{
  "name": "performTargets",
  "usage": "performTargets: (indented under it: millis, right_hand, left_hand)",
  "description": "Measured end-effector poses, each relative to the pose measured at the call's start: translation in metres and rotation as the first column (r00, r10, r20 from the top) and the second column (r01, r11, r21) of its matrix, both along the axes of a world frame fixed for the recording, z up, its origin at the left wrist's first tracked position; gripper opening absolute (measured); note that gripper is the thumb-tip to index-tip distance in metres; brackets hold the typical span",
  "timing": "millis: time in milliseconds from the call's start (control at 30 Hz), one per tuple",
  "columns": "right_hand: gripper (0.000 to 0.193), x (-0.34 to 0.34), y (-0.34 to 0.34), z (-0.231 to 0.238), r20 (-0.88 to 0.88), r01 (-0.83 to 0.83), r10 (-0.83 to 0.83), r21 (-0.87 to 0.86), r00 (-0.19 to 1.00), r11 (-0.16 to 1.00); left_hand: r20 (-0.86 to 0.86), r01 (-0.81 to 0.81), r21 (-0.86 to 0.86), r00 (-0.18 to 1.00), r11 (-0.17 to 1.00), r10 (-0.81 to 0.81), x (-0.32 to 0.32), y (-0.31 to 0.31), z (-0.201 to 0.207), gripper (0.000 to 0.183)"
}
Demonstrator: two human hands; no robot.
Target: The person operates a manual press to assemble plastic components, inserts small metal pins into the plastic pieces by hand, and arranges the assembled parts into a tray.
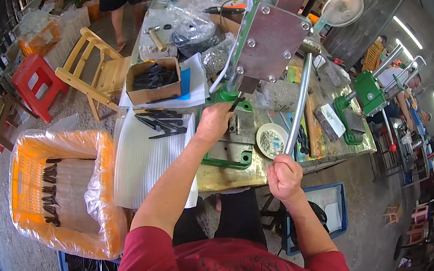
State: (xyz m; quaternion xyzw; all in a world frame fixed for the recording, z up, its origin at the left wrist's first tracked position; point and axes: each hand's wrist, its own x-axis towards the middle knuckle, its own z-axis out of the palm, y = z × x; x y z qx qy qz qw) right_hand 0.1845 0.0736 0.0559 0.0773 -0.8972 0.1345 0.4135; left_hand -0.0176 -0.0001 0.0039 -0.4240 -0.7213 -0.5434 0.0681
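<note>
A hand-lever press with a grey metal plate (270, 40) and a green base stands before me on the table. My right hand (285, 177) is wrapped round the lower end of its long silver lever (300, 102). At the press bed, my left hand (215, 122) pinches a slim black piece (236, 101) under the ram; most of it is hidden by fingers. Left of that hand, several similar black pieces (163, 123) lie on white foam sheets (150, 166). A white bowl (259, 142) of small metal pins sits between the press base and the lever.
A cardboard box (154, 94) of black parts stands behind the foam. To the left is an orange crate (106, 161), plastic-lined, with black pieces inside. A second green press (368, 93) stands right. Beyond are a hammer (158, 39), wooden chair (111, 81) and red stool (37, 82).
</note>
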Motion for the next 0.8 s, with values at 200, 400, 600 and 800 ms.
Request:
performTargets:
  millis: [200,400,600,800]
  right_hand:
    - [0.018,0.005,-0.005,0.012,0.057,0.011,-0.011,-0.009,0.998,1.0]
    - [0.016,0.022,-0.023,0.07,0.069,-0.016,0.027,-0.157,0.997,0.987]
    - [0.016,0.032,-0.029,0.103,0.152,0.0,0.029,-0.186,0.988,0.983]
    - [0.018,0.038,-0.036,0.125,0.17,0.017,0.023,-0.23,0.985,0.973]
  left_hand:
    - [-0.005,0.006,-0.014,1.0,1.0,-0.006,-0.001,0.001,-0.002,0.012]
    - [0.013,-0.012,-0.031,1.0,0.999,0.013,-0.004,0.003,-0.002,0.012]
    - [0.025,-0.002,-0.044,1.0,0.999,0.003,0.0,0.002,0.002,0.013]
    - [0.055,0.002,-0.064,0.998,0.998,0.001,0.002,-0.001,0.003,0.014]
